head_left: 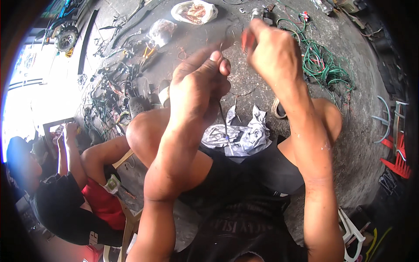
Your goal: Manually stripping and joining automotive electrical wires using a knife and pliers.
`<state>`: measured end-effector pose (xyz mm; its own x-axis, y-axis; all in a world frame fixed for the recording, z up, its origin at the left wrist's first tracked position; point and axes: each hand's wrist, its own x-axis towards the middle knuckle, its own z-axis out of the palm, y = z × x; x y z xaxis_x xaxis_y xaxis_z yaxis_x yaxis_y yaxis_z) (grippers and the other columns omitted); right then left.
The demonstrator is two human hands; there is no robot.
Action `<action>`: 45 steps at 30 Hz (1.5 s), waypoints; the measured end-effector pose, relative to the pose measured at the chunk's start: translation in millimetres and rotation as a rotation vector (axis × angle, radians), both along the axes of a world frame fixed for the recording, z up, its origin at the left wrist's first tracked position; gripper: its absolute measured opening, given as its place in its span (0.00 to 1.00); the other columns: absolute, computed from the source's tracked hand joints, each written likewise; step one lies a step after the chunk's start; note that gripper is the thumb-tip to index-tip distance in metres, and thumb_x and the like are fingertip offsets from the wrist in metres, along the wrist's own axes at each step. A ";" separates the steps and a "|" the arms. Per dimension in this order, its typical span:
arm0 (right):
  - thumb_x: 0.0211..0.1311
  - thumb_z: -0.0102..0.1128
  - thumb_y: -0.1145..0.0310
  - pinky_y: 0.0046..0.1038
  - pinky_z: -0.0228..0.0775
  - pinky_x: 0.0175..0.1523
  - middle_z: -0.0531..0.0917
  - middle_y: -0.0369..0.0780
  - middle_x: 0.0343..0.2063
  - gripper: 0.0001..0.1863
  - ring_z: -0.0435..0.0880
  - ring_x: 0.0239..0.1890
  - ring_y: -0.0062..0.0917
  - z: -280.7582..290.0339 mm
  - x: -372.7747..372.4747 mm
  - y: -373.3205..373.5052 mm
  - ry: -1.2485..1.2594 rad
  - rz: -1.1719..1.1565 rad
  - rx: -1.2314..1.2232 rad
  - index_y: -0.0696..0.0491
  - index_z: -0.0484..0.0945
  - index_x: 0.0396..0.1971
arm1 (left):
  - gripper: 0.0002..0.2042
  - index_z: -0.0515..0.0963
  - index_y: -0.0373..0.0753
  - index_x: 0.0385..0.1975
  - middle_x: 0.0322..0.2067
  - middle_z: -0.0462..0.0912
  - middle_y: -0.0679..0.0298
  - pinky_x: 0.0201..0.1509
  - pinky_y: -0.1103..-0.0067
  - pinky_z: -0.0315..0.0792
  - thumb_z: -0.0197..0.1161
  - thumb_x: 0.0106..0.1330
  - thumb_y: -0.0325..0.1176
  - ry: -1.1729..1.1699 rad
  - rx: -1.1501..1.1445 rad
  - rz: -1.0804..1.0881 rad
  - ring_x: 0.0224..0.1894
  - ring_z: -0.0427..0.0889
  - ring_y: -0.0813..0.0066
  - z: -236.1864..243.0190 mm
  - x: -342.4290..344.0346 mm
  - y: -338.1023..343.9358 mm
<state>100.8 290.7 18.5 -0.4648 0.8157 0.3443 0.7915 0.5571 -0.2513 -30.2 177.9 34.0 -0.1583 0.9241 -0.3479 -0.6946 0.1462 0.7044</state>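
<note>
My left hand [196,87] is closed in a pinch, thumb pressed against the fingers, on a thin dark wire [223,114]. The wire hangs from the hand down between my knees. Up and to the right, my right hand [276,50] is wrapped around a red-handled tool [248,40]. Motion blurs the tool, and its working end cannot be made out. The hands are apart, raised over the floor. Below them a crumpled silvery-grey sheet [251,135] lies between my legs.
Tangled green wires [325,65] lie at the far right, and a dark heap of wiring [109,96] at the left. A white bag with copper-coloured strands [194,12] and a clear plastic bag [162,32] sit ahead. Another person [56,201] sits at my left.
</note>
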 end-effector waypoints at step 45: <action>0.47 0.60 0.72 0.39 0.76 0.40 0.83 0.49 0.28 0.08 0.84 0.34 0.44 4.7 10.9 18.2 -0.053 -0.119 0.045 0.56 0.79 0.30 | 0.17 0.69 0.32 0.57 0.26 0.71 0.69 0.24 0.88 0.59 0.51 0.69 0.27 -0.086 0.074 0.050 0.24 0.64 0.86 -6.0 -4.2 8.5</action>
